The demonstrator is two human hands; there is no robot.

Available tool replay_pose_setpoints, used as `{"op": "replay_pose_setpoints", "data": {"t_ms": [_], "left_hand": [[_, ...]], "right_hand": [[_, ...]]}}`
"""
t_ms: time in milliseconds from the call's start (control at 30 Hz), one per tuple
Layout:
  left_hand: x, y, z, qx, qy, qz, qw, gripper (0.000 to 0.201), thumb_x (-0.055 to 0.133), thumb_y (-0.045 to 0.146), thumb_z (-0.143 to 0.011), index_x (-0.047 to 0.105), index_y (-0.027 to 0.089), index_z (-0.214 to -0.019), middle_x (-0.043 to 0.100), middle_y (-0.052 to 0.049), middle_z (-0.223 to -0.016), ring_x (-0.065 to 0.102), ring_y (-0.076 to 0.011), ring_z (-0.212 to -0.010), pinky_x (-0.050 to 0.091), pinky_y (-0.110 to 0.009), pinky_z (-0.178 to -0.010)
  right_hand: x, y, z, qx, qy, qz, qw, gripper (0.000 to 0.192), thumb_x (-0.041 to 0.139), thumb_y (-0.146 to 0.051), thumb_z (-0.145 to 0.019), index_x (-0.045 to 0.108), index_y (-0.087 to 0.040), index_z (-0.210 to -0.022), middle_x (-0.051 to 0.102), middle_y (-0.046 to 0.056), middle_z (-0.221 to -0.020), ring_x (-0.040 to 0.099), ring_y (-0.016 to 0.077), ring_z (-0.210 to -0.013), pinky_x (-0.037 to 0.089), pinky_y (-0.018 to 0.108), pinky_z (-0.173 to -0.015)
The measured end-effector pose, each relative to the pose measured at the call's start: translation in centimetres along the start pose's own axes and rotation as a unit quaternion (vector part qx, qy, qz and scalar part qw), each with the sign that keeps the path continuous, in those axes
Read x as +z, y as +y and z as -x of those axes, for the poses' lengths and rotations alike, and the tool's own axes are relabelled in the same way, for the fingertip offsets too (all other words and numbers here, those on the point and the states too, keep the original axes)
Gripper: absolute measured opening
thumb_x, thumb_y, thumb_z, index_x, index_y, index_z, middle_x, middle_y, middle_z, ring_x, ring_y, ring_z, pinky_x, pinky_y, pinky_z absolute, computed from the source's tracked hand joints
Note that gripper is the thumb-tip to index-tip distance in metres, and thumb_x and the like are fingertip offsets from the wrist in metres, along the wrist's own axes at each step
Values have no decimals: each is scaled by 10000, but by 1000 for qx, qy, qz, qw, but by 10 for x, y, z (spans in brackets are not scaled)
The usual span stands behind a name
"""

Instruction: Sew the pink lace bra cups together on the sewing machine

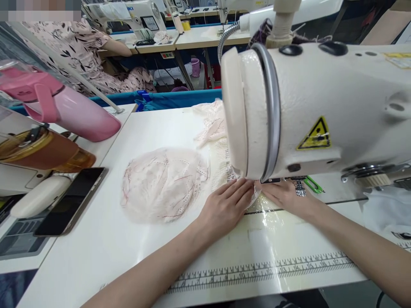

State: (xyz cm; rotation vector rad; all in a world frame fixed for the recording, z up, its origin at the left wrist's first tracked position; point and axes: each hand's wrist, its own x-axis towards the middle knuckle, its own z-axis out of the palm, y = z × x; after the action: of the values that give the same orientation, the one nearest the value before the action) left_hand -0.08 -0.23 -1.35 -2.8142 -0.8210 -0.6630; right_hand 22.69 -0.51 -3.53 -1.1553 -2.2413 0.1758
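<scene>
My left hand (226,204) lies flat, fingers stretched forward, on pale lace fabric (219,164) beside the head of a white sewing machine (308,107). Under that head, my right hand (285,196) reaches in from the right; its fingertips are hidden behind the machine, near a small white edge of cloth. The needle area cannot be seen. Left of my hands lies a round, crumpled pile of pale pink lace pieces (162,184) with red thread lines. More pale cloth (210,122) is bunched behind the machine head.
A black phone (72,201), a pink bottle (73,107) and a brown cup (41,147) stand or lie at the left. A printed ruler (257,271) runs along the front edge. Small green snips (314,185) lie right of my hand. A person in patterned clothes (77,51) sits beyond.
</scene>
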Motion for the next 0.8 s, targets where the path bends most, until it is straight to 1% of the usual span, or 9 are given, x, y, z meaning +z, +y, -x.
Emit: {"op": "replay_pose_setpoints", "data": {"t_ms": [67,133,233,300,367,500,567,667,800], "left_hand": [[-1,-1,0,12,-1,9,1000,293,404,110,-942,599,97,-1160,643,-92,-1233,606,-202,-1159,531,-351,-978],[-4,-2,0,1,-9,21,1000,283,386,119,-948,604,106,-1128,648,-92,-1225,621,-198,-1136,550,-347,-948],[-8,-3,0,-14,-18,36,999,264,396,119,-935,605,113,-1096,657,-90,-1210,625,-202,-1129,544,-351,-960],[-9,-4,0,-19,-12,37,999,254,403,102,-919,605,109,-1073,669,-93,-1186,624,-204,-1130,543,-346,-961],[-10,-5,-1,-24,-3,35,999,242,403,94,-909,604,108,-1042,680,-97,-1163,630,-206,-1120,550,-342,-949],[-9,-6,-1,-36,-2,41,999,215,416,84,-879,598,121,-987,679,-102,-1163,632,-210,-1118,541,-352,-962],[-8,-6,0,-46,-4,46,998,225,428,75,-852,591,124,-999,673,-106,-1174,619,-214,-1141,532,-359,-976],[-7,-5,1,-56,-7,47,997,297,437,78,-837,567,120,-1101,665,-107,-1192,599,-218,-1171,527,-368,-983],[-5,-5,2,-58,-11,46,997,320,443,105,-859,567,118,-1153,657,-100,-1209,583,-222,-1191,517,-376,-996]], "right_hand": [[4,3,3,-50,-7,59,997,374,447,-99,-899,617,-315,-1152,705,-12,-996,645,149,-824,466,282,-646],[6,5,5,-90,-14,99,991,446,453,-53,-885,575,-320,-1222,690,-10,-1094,645,152,-923,470,284,-664],[6,4,3,-125,-30,153,980,479,470,-15,-873,534,-261,-1278,661,4,-1194,610,141,-1048,478,287,-705],[4,0,1,-156,-35,202,966,435,490,-28,-874,539,-217,-1262,659,12,-1199,612,119,-1010,471,284,-698],[2,-6,-3,-168,-30,235,957,364,496,-72,-889,558,-205,-1223,673,3,-1162,617,98,-918,451,279,-655],[-2,-18,-9,-152,-28,219,963,281,510,-83,-869,592,-201,-1111,685,-40,-1078,599,89,-848,385,267,-562],[-3,-20,-12,-162,-23,186,969,246,520,-60,-849,602,-196,-1037,682,-46,-1056,589,84,-829,400,253,-597],[-1,-19,-13,-171,-18,154,973,217,531,-41,-828,606,-189,-967,680,-33,-1040,589,93,-858,436,242,-701],[0,-18,-12,-174,-15,152,973,236,530,-12,-792,596,-183,-942,679,-34,-1019,593,97,-864,442,239,-718]]}}
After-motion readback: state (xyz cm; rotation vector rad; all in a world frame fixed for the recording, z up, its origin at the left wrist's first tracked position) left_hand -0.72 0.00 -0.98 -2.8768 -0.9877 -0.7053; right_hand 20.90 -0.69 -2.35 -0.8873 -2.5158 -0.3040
